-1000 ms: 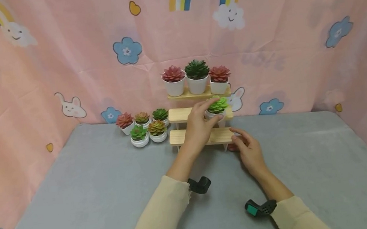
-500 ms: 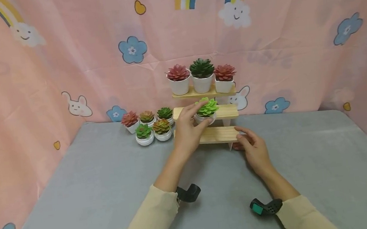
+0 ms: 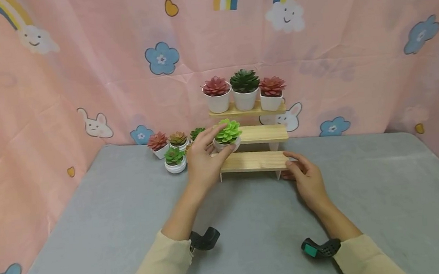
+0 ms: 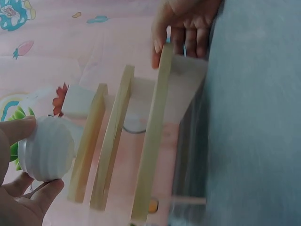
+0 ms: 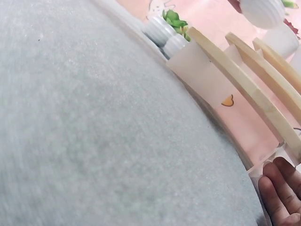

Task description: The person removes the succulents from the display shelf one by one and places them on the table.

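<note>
My left hand (image 3: 202, 161) pinches the white ribbed pot of a bright green succulent (image 3: 229, 131) at the left end of the middle shelf. In the left wrist view the pot (image 4: 47, 148) sits between thumb and fingers, beside the shelf boards. My right hand (image 3: 308, 181) grips the right end of the bottom shelf board (image 3: 255, 162), thumb near the top and fingers by the clear side support. The top shelf (image 3: 247, 111) of the three-tier wooden stand bears two red succulents (image 3: 215, 87) (image 3: 272, 87) with a dark green one (image 3: 244, 82) between them.
Left of the stand, several small potted succulents stand together on the grey table (image 3: 113, 239), among them a red one (image 3: 158, 142) and a green one (image 3: 174, 158). My left hand partly covers this group. A pink patterned cloth (image 3: 114, 67) hangs behind.
My left hand has moved left with the bright green succulent, from the right part of the middle shelf to its left end. The right hand keeps its hold on the bottom board.
</note>
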Tool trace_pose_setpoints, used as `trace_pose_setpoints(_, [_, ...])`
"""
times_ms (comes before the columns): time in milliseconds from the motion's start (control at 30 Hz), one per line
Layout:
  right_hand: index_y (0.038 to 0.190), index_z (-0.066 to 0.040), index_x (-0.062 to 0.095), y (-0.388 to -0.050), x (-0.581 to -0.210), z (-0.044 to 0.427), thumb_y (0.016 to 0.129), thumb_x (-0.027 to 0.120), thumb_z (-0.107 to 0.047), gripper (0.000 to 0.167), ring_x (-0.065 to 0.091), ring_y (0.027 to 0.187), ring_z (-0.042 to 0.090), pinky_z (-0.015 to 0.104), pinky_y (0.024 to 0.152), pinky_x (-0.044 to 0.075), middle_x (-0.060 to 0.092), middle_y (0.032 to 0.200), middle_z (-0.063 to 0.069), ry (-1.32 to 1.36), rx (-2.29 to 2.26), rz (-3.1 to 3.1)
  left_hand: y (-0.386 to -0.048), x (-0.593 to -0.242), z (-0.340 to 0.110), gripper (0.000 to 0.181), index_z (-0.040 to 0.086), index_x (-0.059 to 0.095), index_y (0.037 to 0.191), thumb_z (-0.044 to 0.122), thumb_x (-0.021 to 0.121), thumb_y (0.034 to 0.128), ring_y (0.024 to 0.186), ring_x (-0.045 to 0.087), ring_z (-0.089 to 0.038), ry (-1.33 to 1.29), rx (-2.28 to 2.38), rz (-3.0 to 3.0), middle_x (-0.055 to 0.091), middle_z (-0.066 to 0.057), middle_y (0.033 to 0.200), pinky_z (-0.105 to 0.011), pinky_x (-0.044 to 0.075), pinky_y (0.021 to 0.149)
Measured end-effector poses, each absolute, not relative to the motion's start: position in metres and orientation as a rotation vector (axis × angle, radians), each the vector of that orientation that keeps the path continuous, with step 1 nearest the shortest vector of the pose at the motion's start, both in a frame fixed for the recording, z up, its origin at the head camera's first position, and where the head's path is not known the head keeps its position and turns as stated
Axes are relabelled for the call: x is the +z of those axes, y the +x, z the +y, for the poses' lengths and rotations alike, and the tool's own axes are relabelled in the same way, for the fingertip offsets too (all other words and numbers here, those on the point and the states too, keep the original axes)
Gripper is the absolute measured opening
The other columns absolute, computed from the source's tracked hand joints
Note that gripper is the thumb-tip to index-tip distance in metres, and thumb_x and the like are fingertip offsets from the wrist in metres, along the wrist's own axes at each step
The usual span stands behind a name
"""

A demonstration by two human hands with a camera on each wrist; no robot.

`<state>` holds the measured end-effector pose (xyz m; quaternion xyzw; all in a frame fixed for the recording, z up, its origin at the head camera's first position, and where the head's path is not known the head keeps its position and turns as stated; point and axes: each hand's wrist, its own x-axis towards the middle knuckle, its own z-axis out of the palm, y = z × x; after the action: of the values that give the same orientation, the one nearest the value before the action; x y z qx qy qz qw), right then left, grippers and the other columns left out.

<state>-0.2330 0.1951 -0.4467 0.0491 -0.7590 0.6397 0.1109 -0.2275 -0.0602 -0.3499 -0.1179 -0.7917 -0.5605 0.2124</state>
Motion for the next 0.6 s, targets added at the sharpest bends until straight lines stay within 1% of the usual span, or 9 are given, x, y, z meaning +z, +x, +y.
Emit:
trace_pose_setpoints(100, [0.136, -0.002, 0.061, -0.233, -0.447, 0.195, 0.105, 0.054, -0.016, 0.035, 0.069, 0.08, 0.0, 0.019, 0.074, 0.06, 0.068, 0.088, -0.024, 0.144, 1.877, -2.235, -0.224, -0.351, -0.075, 0.049, 0.022, 0.069, 0.132, 0.013, 0.081, 0.0856, 0.13, 0.059, -0.021, -0.319, -1.515, -2.188, 0.063, -0.005, 0.137, -0.04, 0.056, 0.101])
trace_pose_setpoints(167, [0.136, -0.002, 0.061, -0.233, -0.446, 0.194, 0.105, 0.054, -0.017, 0.035, 0.069, 0.081, 0.0, 0.019, 0.074, 0.06, 0.069, 0.09, -0.02, 0.139, 1.875, -2.237, -0.221, -0.352, -0.085, 0.048, 0.021, 0.069, 0.132, 0.013, 0.081, 0.0857, 0.131, 0.059, -0.022, -0.313, -1.49, -2.185, 0.064, -0.006, 0.136, -0.039, 0.056, 0.101])
trace_pose_setpoints(333, [0.136, -0.003, 0.062, -0.233, -0.446, 0.194, 0.105, 0.055, -0.017, 0.034, 0.068, 0.08, 0.001, 0.019, 0.073, 0.06, 0.072, 0.101, 0.005, 0.131, 1.855, -2.245, -0.217, -0.355, -0.109, 0.048, 0.018, 0.069, 0.131, 0.009, 0.081, 0.0851, 0.133, 0.058, -0.023, -0.291, -1.443, -2.199, 0.063, -0.007, 0.138, -0.039, 0.057, 0.1])
trace_pose_setpoints(400, [0.135, -0.003, 0.062, -0.233, -0.446, 0.194, 0.105, 0.055, -0.017, 0.034, 0.068, 0.08, 0.0, 0.019, 0.073, 0.06, 0.072, 0.103, 0.009, 0.13, 1.849, -2.248, -0.216, -0.356, -0.118, 0.048, 0.018, 0.069, 0.131, 0.009, 0.081, 0.0851, 0.131, 0.058, -0.022, -0.28, -1.428, -2.206, 0.064, -0.007, 0.137, -0.04, 0.057, 0.099])
trace_pose_setpoints(467, [0.135, -0.002, 0.062, -0.233, -0.446, 0.194, 0.105, 0.055, -0.017, 0.034, 0.068, 0.079, 0.0, 0.019, 0.073, 0.06, 0.073, 0.1, 0.004, 0.133, 1.854, -2.244, -0.213, -0.357, -0.126, 0.049, 0.018, 0.069, 0.131, 0.009, 0.081, 0.0851, 0.131, 0.058, -0.022, -0.257, -1.41, -2.214, 0.064, -0.006, 0.137, -0.041, 0.057, 0.1])
trace_pose_setpoints(600, [0.135, -0.001, 0.061, -0.233, -0.446, 0.194, 0.105, 0.055, -0.017, 0.035, 0.068, 0.079, 0.001, 0.018, 0.073, 0.06, 0.07, 0.09, -0.018, 0.134, 1.877, -2.234, -0.21, -0.358, -0.14, 0.049, 0.016, 0.068, 0.133, 0.008, 0.08, 0.0858, 0.133, 0.056, -0.024, -0.203, -1.407, -2.211, 0.062, -0.008, 0.14, -0.043, 0.055, 0.103])
